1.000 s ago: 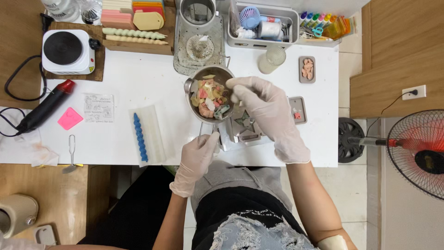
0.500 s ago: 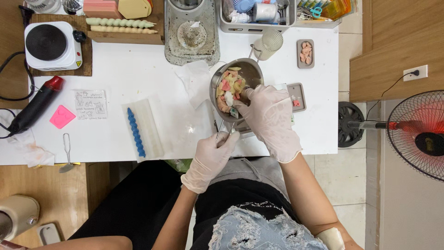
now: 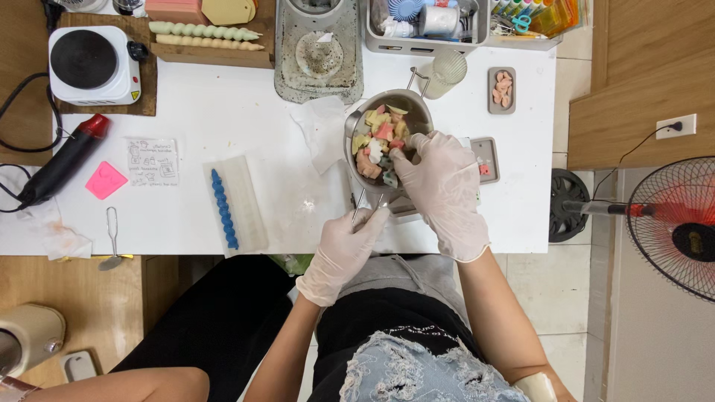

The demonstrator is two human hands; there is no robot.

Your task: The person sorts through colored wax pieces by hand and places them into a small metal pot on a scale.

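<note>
View from above: my gloved left hand [image 3: 344, 251] pinches the wire handle [image 3: 366, 202] of the small steel pot [image 3: 385, 134] on the white table [image 3: 223, 97]; my right hand [image 3: 445, 186], fingers curled, grips pastel wax pieces [image 3: 376, 149] inside. I judge them light, brittle, slippery; the pot rigid, best held at the handle.

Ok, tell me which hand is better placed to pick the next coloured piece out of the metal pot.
Right. The right hand already has its fingertips among the coloured pieces in the metal pot, while the left hand grips the pot's wire handle.
</note>
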